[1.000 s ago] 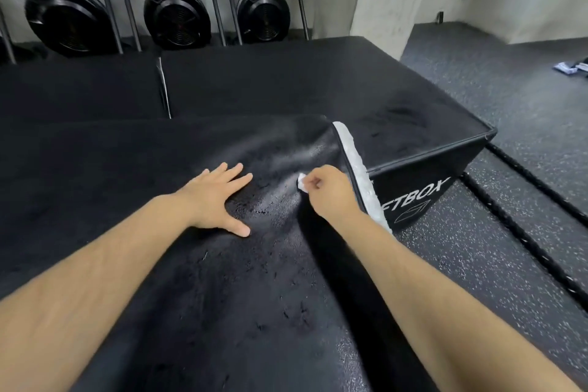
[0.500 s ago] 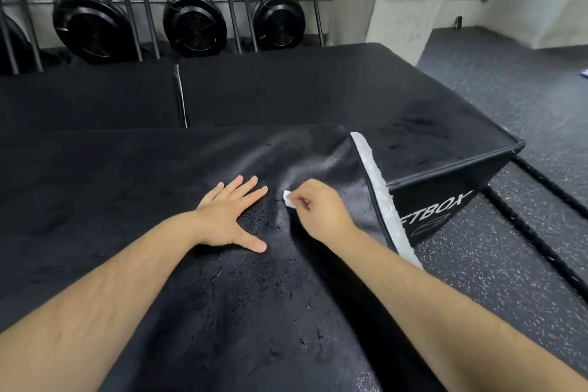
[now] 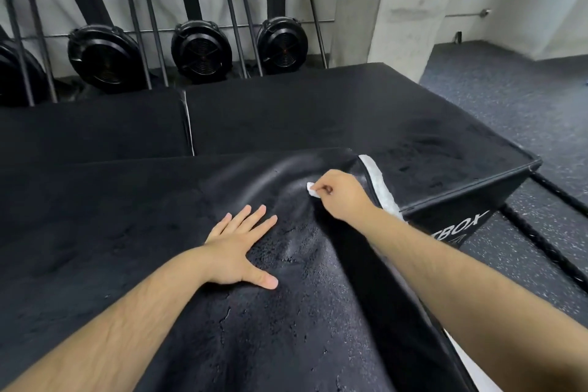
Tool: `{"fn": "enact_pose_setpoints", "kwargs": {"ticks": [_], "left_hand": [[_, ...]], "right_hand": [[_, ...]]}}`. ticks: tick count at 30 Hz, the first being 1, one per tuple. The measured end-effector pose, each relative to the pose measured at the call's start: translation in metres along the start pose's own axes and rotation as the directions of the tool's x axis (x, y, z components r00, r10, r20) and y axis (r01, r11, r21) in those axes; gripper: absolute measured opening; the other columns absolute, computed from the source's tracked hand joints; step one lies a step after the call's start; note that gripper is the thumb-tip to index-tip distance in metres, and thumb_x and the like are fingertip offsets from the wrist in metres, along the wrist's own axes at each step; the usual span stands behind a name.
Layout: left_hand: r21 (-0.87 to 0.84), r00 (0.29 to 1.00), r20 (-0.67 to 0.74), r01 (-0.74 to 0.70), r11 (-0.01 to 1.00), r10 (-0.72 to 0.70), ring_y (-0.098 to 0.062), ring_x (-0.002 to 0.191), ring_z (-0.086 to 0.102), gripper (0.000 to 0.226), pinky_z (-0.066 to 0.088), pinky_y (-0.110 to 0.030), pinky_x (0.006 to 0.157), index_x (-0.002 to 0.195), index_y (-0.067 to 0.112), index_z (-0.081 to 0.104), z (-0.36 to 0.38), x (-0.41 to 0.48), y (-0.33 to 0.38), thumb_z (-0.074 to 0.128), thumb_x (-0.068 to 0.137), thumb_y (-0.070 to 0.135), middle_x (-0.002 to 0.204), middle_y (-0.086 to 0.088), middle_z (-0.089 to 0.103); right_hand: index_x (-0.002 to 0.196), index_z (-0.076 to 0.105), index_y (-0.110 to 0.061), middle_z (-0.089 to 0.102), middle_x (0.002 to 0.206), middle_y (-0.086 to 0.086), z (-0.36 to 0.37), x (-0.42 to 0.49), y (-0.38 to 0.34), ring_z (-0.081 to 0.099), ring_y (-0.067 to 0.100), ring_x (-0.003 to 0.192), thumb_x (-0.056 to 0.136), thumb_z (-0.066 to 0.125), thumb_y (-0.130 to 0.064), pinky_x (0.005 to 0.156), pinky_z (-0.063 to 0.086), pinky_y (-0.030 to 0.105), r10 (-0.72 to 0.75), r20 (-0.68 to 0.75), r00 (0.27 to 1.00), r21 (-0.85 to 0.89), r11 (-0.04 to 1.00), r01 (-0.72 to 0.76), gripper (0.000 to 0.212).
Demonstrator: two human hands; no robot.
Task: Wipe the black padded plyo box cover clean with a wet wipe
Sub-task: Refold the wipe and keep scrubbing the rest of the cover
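**Q:** Fig. 1, read left to right: what has altered?

**A:** Left hand [image 3: 237,251], fingers straight and spread, grasping nothing, stays pressed flat on the black padded cover [image 3: 286,344], pinning it. The wet wipe [image 3: 311,192], a small white wad, is pinched in the curled fingers of the right hand [image 3: 342,199]; it has travelled from beside the left fingertips toward the cover's far right corner, stopping just short of the white edging [image 3: 381,191]. The stroke is judged mid-course, with most of the cover yet to be wiped.

**Q:** Any legible writing?

**A:** White capitals on the side of the box [image 3: 477,197], at right: "BOX", preceded by a letter partly cut off by the cover; a faint outline mark beneath; nothing else readable.
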State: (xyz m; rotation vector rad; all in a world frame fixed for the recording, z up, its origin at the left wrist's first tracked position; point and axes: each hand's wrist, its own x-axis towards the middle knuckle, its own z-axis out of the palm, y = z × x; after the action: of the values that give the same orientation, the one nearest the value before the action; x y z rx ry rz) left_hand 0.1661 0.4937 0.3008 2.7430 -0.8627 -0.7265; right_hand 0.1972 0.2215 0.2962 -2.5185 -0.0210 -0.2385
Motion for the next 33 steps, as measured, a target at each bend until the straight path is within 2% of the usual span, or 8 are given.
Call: {"fn": "enact_pose_setpoints", "kwargs": {"ticks": [5, 8, 12, 16, 20, 25, 30, 33], "left_hand": [[-0.033, 1.0, 0.027, 0.002, 0.999, -0.002, 0.003, 0.135, -0.043, 0.127, -0.024, -0.032, 0.115, 0.149, 0.056, -0.014, -0.005, 0.003, -0.002, 0.063, 0.054, 0.089, 0.154, 0.028, -0.034], [-0.03, 1.0, 0.022, 0.0, 1.0, 0.001, 0.002, 0.136, -0.042, 0.122, -0.024, -0.032, 0.115, 0.15, 0.055, -0.013, -0.005, 0.002, -0.001, 0.068, 0.063, 0.081, 0.154, 0.028, -0.033], [-0.038, 1.0, 0.014, 0.0, 0.999, 0.001, 0.003, 0.134, -0.044, 0.121, -0.025, -0.029, 0.113, 0.151, 0.054, -0.013, -0.003, -0.002, 0.0, 0.068, 0.065, 0.079, 0.153, 0.029, -0.034], [-0.017, 0.999, 0.041, 0.0, 1.0, 0.001, 0.003, 0.13, -0.047, 0.127, -0.026, -0.029, 0.112, 0.15, 0.055, -0.016, -0.006, -0.001, 0.0, 0.064, 0.057, 0.087, 0.152, 0.028, -0.036], [-0.02, 1.0, 0.02, -0.021, 1.0, 0.021, 0.003, 0.131, -0.047, 0.126, -0.026, -0.029, 0.112, 0.149, 0.056, -0.017, -0.004, 0.002, -0.002, 0.063, 0.057, 0.088, 0.152, 0.028, -0.037], [-0.001, 0.999, 0.037, -0.03, 1.0, 0.03, 0.001, 0.132, -0.047, 0.121, -0.027, -0.029, 0.11, 0.148, 0.055, -0.02, -0.005, 0.005, -0.002, 0.065, 0.067, 0.082, 0.151, 0.026, -0.04], [0.003, 0.999, 0.05, -0.02, 1.0, 0.02, 0.001, 0.13, -0.049, 0.121, -0.028, -0.028, 0.109, 0.147, 0.054, -0.023, -0.005, 0.007, -0.002, 0.065, 0.069, 0.08, 0.15, 0.025, -0.043], [0.002, 0.998, 0.057, -0.015, 1.0, 0.015, 0.0, 0.131, -0.049, 0.121, -0.028, -0.029, 0.109, 0.147, 0.055, -0.024, -0.005, 0.006, -0.001, 0.065, 0.069, 0.08, 0.15, 0.024, -0.043]], "right_hand": [[0.081, 0.077, -0.013, 0.062, 0.084, -0.005, 0.011, 0.054, -0.004, 0.065, 0.021, 0.093, 0.092, 0.068, -0.017, 0.095, 0.048, 0.029, 0.137, -0.037, 0.99, 0.056, 0.989, -0.134, 0.015], [0.083, 0.077, -0.014, 0.063, 0.087, -0.006, 0.014, 0.04, -0.014, 0.062, 0.017, 0.088, 0.093, 0.066, -0.015, 0.089, 0.047, 0.025, 0.143, -0.011, 0.99, 0.071, 0.987, -0.142, 0.015], [0.078, 0.078, -0.021, 0.06, 0.078, -0.011, 0.004, -0.014, -0.032, 0.053, 0.004, 0.071, 0.091, 0.07, -0.021, 0.071, 0.041, 0.014, 0.02, 0.124, 0.992, 0.058, 0.998, -0.028, 0.016], [0.081, 0.078, -0.017, 0.058, 0.076, -0.01, -0.005, -0.048, -0.016, 0.057, 0.013, 0.076, 0.089, 0.063, -0.008, 0.076, 0.049, 0.027, -0.039, 0.169, 0.985, -0.036, 0.998, 0.045, 0.019], [0.087, 0.074, -0.008, 0.054, 0.078, -0.019, -0.012, -0.012, 0.003, 0.056, 0.008, 0.087, 0.092, 0.057, -0.005, 0.087, 0.047, 0.026, 0.049, 0.057, 0.997, -0.061, 0.997, -0.045, 0.018], [0.087, 0.077, -0.009, 0.072, 0.105, 0.002, -0.006, 0.055, 0.004, 0.066, 0.019, 0.101, 0.094, 0.062, -0.008, 0.096, 0.047, 0.026, 0.164, -0.005, 0.986, 0.052, 0.985, -0.164, 0.017], [0.087, 0.075, -0.007, 0.071, 0.113, 0.004, 0.007, 0.112, -0.003, 0.068, 0.029, 0.104, 0.095, 0.056, -0.013, 0.094, 0.054, 0.043, 0.218, 0.034, 0.975, -0.012, 0.976, -0.218, 0.021], [0.086, 0.076, -0.009, 0.073, 0.109, 0.004, 0.011, 0.123, -0.008, 0.068, 0.029, 0.101, 0.094, 0.056, -0.014, 0.092, 0.056, 0.04, 0.269, 0.038, 0.962, -0.002, 0.963, -0.27, 0.022]]}}
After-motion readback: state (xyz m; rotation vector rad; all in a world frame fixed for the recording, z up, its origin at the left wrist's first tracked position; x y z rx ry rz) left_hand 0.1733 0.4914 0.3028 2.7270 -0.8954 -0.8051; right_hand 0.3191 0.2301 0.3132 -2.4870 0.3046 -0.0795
